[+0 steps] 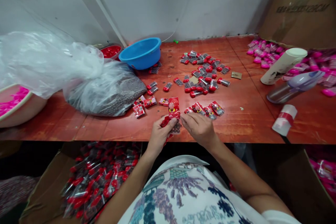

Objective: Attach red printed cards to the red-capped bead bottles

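Note:
Near the table's front edge, my left hand (160,133) is closed on a small clear packet of dark beads (176,128), its thumb across the front. A red printed card (173,106) stands up at the top of that packet. My right hand (199,127) is beside the card's lower right corner with its fingers pinched together; what they hold, if anything, is hidden. Several red-carded packets (204,109) lie just beyond my right hand, and more carded packets (143,105) lie beyond my left. Farther back is a loose pile of red-capped bead containers (204,73).
At the back left are a blue basin (141,53) and a plastic bag of dark beads (110,89). A white bottle (283,65), a tumbler (294,86) and a white roll (285,120) occupy the right. Below the table, a carton (49,185) holds red-capped containers.

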`<state>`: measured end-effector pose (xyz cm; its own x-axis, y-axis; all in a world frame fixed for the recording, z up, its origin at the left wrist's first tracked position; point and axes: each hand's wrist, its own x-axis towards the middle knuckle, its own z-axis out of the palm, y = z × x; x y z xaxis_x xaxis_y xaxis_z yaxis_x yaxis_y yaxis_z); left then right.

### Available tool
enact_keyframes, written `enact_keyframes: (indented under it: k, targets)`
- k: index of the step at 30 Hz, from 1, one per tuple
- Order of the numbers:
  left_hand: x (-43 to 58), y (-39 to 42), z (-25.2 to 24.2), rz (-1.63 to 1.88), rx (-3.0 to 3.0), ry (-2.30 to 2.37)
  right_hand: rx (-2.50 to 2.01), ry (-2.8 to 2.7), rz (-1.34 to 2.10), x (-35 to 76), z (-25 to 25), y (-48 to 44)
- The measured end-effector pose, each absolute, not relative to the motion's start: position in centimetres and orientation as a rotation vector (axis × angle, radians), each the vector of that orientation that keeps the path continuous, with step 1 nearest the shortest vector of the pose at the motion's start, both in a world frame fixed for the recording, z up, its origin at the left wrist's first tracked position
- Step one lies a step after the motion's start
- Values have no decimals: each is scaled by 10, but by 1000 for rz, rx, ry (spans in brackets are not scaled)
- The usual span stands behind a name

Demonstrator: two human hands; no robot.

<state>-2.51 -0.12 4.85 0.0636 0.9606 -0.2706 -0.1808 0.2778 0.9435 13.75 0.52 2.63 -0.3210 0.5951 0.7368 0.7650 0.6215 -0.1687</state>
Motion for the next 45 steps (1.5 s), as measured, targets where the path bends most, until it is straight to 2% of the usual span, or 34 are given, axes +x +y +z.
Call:
enact_keyframes:
  k: [16, 26, 30, 34, 38, 45]
  targets:
    - [-26, -4, 50, 1028, 915, 1186, -995, -2110, -271, 145, 30, 13]
    - [-25, -5, 48, 1076, 867, 1204, -946, -2119, -88, 142, 27, 17]
    - [-29, -2, 49, 1089, 845, 1225, -907, -1994, 334, 138, 24, 9]
    - [-30, -4, 50, 971, 841, 1158, -1034, -1342, 1093, 133, 28, 16]
    - [-26, -7, 47, 881, 792, 1023, -818, -1019, 1723, 129, 33, 27]
    - [-28, -6, 43, 919, 785, 1043, -734, -914, 1895, 121, 38, 20]
